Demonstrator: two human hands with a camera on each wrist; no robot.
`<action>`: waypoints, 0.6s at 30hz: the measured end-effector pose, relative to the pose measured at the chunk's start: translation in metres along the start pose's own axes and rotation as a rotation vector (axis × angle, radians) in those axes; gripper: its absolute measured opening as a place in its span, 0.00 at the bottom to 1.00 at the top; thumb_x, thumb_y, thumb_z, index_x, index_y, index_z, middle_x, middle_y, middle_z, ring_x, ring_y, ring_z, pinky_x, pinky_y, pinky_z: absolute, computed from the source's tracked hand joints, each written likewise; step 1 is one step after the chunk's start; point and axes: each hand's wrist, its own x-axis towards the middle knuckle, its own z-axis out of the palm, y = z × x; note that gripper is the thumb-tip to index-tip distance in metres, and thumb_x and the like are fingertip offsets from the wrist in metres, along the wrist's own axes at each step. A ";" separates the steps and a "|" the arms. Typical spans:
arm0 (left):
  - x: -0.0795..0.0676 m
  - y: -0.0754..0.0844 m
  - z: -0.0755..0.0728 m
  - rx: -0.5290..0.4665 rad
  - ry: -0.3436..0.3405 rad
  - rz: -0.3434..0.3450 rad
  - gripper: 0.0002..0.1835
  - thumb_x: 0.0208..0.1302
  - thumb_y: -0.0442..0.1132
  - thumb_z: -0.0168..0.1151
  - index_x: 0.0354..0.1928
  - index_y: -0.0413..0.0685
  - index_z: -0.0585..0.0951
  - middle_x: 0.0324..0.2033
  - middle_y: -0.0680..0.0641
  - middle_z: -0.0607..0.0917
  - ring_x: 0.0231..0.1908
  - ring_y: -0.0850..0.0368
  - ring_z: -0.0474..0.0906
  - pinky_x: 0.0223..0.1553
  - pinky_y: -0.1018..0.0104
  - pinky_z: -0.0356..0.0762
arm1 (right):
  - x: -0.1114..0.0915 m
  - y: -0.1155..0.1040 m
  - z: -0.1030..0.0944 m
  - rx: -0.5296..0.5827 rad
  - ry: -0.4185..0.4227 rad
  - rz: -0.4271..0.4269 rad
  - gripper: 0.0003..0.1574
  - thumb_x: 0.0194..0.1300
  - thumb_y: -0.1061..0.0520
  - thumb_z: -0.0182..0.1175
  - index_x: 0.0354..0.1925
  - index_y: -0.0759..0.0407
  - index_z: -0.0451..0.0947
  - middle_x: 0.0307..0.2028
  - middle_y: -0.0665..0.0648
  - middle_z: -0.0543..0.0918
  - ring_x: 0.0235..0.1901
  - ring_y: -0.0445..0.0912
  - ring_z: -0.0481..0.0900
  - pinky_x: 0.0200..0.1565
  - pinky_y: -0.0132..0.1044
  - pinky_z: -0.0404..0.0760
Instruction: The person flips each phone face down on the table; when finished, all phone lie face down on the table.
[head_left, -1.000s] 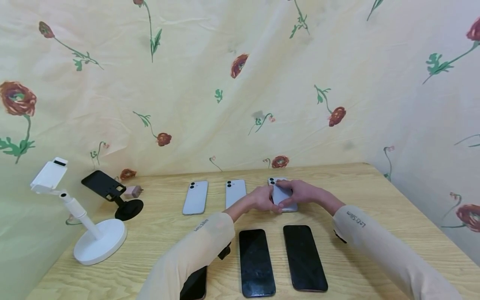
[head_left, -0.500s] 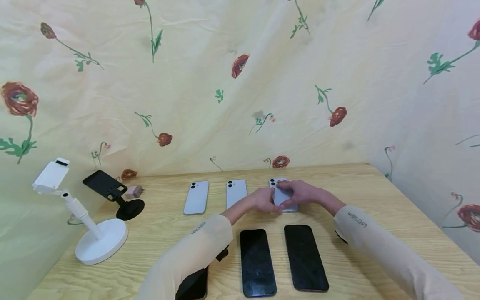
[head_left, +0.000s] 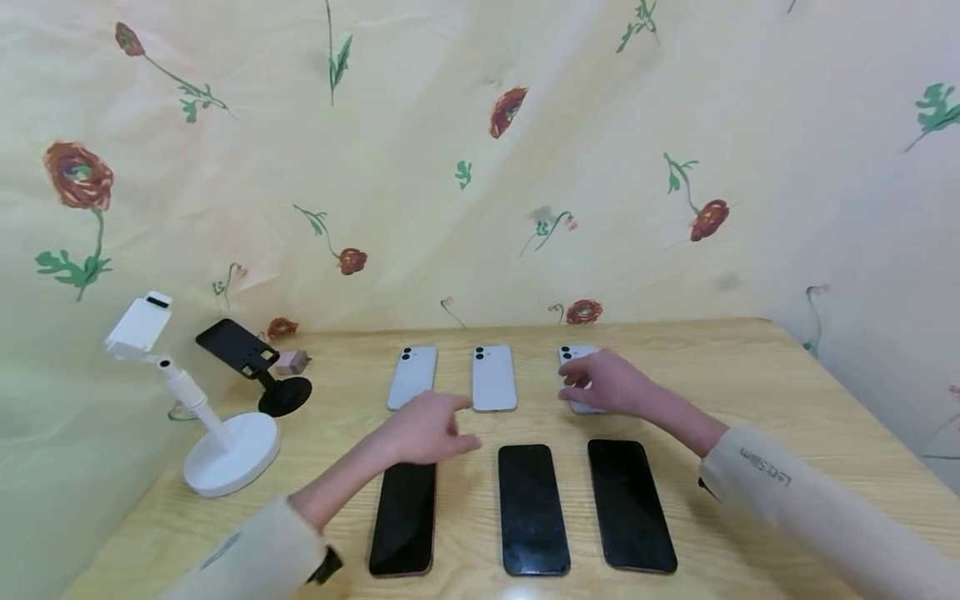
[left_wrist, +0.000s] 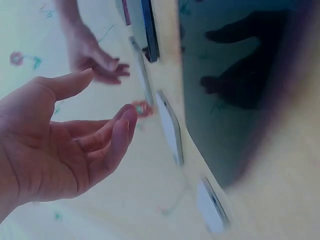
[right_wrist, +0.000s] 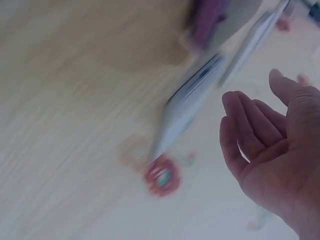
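Note:
Three white phones lie back-side up in a far row: the left one, the middle one and the right one. Nearer are three phones with dark screens: the left one, the middle one and the right one. My left hand hovers between the rows, over the top of the left dark phone, its fingers loosely bent and holding nothing. Above the right white phone, partly hiding it, is my right hand. The right wrist view shows that hand empty, apart from the phone.
A white phone stand and a black phone stand are on the left of the wooden table. Behind the black one sits a small pinkish plug charger. A flower-patterned cloth hangs behind the table.
Both hands have come off the right white phone. My left hand has moved left and nearer; my right hand has lifted slightly. The head view has shifted.

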 end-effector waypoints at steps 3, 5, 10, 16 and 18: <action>-0.041 -0.012 -0.006 -0.021 0.026 -0.048 0.33 0.63 0.44 0.71 0.63 0.29 0.74 0.28 0.50 0.85 0.26 0.60 0.80 0.38 0.55 0.80 | 0.002 -0.024 0.006 0.014 -0.036 -0.058 0.20 0.64 0.57 0.70 0.49 0.70 0.83 0.39 0.59 0.88 0.38 0.49 0.86 0.40 0.44 0.83; -0.063 -0.017 -0.007 -0.036 0.025 -0.097 0.36 0.61 0.45 0.72 0.65 0.29 0.72 0.35 0.45 0.86 0.33 0.55 0.82 0.43 0.51 0.79 | 0.003 -0.041 0.011 0.018 -0.073 -0.073 0.23 0.64 0.55 0.70 0.51 0.69 0.83 0.43 0.60 0.87 0.41 0.51 0.86 0.42 0.45 0.83; -0.100 -0.024 0.000 -0.091 -0.013 -0.211 0.47 0.55 0.51 0.76 0.71 0.34 0.67 0.50 0.35 0.81 0.49 0.41 0.79 0.49 0.43 0.76 | 0.009 -0.083 0.028 0.008 -0.172 -0.097 0.32 0.63 0.49 0.71 0.57 0.69 0.79 0.53 0.62 0.83 0.51 0.53 0.81 0.50 0.47 0.79; -0.123 -0.029 0.019 -0.085 -0.060 -0.229 0.59 0.45 0.56 0.81 0.76 0.41 0.62 0.57 0.31 0.74 0.56 0.33 0.71 0.49 0.39 0.74 | 0.020 -0.130 0.054 -0.075 -0.322 -0.146 0.46 0.60 0.41 0.72 0.67 0.65 0.71 0.63 0.63 0.75 0.61 0.57 0.73 0.59 0.53 0.71; -0.126 -0.029 0.023 -0.088 -0.063 -0.234 0.61 0.43 0.57 0.82 0.76 0.42 0.61 0.59 0.31 0.72 0.57 0.31 0.68 0.49 0.38 0.73 | 0.023 -0.142 0.062 -0.105 -0.356 -0.145 0.52 0.58 0.37 0.72 0.70 0.63 0.67 0.67 0.64 0.71 0.64 0.58 0.70 0.61 0.57 0.68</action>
